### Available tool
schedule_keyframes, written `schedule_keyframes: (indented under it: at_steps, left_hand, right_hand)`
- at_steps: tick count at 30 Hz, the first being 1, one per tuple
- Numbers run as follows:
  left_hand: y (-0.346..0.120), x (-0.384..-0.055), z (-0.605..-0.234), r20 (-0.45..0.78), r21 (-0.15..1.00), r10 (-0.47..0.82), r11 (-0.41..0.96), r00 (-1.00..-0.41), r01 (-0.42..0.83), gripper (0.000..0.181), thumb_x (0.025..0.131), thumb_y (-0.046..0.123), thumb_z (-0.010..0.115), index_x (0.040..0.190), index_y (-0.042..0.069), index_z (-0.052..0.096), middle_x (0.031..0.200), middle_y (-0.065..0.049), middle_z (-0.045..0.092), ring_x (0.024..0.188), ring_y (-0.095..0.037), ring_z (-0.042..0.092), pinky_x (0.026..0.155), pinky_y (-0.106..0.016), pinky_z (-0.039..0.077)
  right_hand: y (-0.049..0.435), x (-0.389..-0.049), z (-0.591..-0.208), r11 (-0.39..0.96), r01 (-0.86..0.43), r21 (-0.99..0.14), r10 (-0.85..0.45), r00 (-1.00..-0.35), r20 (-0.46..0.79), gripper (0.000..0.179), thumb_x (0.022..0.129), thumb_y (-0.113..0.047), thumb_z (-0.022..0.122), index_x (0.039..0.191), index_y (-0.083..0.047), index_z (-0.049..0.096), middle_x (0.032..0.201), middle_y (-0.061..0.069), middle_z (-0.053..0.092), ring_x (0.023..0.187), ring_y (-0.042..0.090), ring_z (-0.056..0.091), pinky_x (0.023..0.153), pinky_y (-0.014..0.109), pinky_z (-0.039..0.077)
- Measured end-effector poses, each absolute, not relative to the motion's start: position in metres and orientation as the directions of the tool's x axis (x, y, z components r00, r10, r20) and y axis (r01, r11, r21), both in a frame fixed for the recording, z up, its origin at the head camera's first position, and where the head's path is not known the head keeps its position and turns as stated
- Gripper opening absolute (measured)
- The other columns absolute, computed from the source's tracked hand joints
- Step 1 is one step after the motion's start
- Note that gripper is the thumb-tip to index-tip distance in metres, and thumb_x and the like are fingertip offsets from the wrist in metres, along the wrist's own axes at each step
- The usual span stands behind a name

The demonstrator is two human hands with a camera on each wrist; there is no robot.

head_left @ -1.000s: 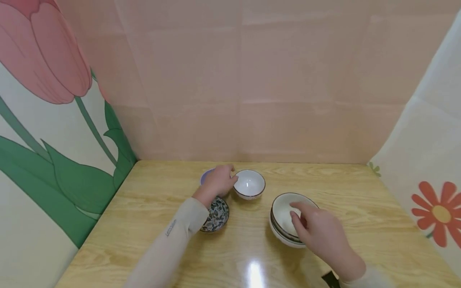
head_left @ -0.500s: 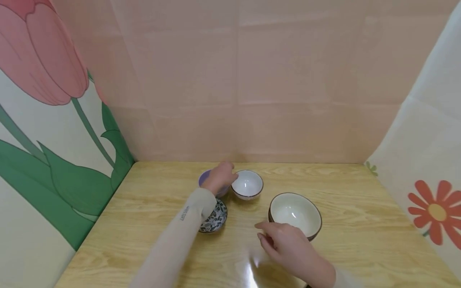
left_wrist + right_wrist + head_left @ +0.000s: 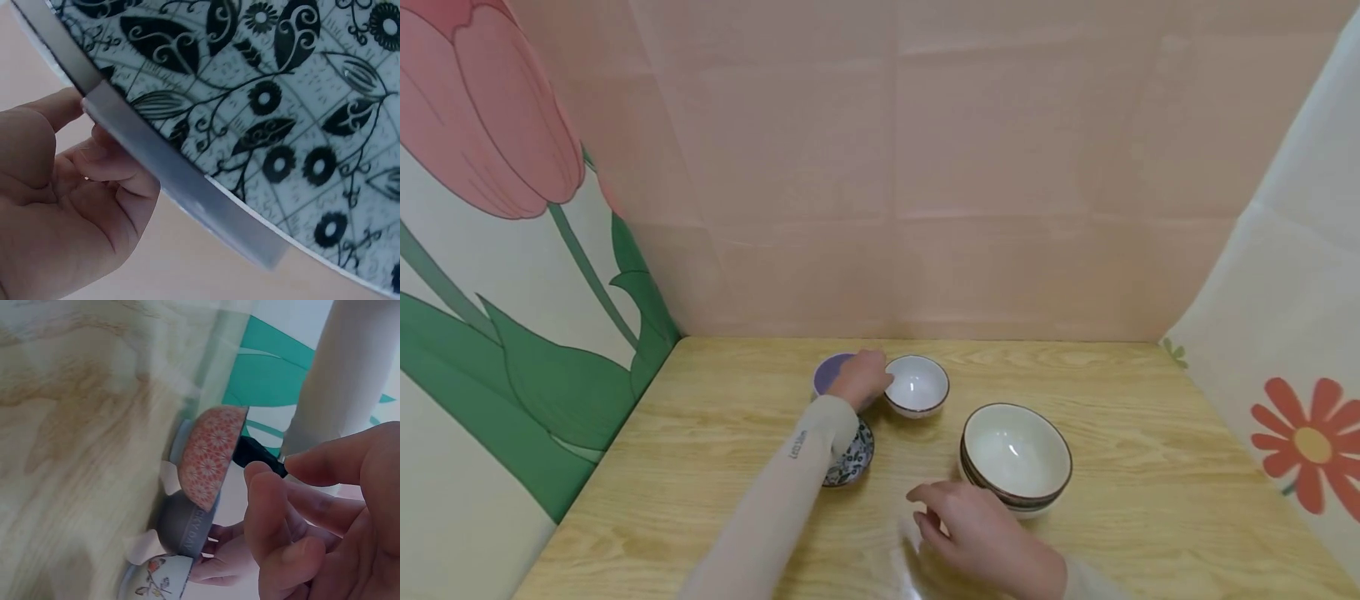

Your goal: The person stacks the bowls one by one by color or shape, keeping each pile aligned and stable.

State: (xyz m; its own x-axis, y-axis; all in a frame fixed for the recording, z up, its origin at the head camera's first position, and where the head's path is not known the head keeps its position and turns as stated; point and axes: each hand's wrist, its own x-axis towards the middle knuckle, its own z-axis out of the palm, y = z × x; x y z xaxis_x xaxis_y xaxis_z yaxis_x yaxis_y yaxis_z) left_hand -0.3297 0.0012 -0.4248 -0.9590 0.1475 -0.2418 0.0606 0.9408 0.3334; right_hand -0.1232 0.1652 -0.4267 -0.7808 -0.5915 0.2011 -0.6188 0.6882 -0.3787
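Right hand [image 3: 966, 529], fingers [image 3: 270, 497] loose, hangs beside stacked bowls [image 3: 1017, 450], well apart from left hand [image 3: 861, 377], grip unclear, over purple bowl [image 3: 831, 371] edge.

Bowl stack [image 3: 1018, 454] beyond right hand [image 3: 973, 527]

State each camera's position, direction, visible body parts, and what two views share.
Head: worn there, facing forward and down at the table; left hand, right hand and sleeves show.
Left wrist: worn there, facing the floral bowl; left hand shows.
Right wrist: worn there, facing the grey bowl across the table; both hands and a sleeve show.
Head and right wrist share both hands.
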Motion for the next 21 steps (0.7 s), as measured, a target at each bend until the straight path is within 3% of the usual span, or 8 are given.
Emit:
schedule_keyframes:
  at_steps: [7,21]
  left_hand:
    - [0.005,-0.331,-0.43,-0.261,0.356,0.098,0.934,-0.96,-0.001,0.018,0.098,0.027,0.062,0.104,0.01,0.064,0.097,-0.006,0.063,0.086,-0.024,0.058,0.081,-0.045,0.054]
    - [0.01,-0.335,-0.431,-0.15,0.326,0.127,0.942,-0.98,0.073,0.01,0.094,0.015,0.063,0.085,0.01,0.063,0.085,-0.004,0.062,0.077,-0.02,0.059,0.074,-0.037,0.054]
  right_hand:
    - [0.165,-0.124,-0.434,0.687,-0.617,-0.383,-0.594,-0.781,0.193,0.016,0.091,-0.016,0.068,0.106,-0.01,0.073,0.078,-0.018,0.06,0.067,-0.005,0.05,0.061,0.024,0.047]
    - [0.169,-0.126,-0.438,0.695,-0.592,-0.407,-0.582,-0.797,0.164,0.017,0.092,-0.015,0.067,0.106,-0.01,0.073,0.077,-0.02,0.059,0.068,-0.005,0.051,0.061,0.024,0.048]
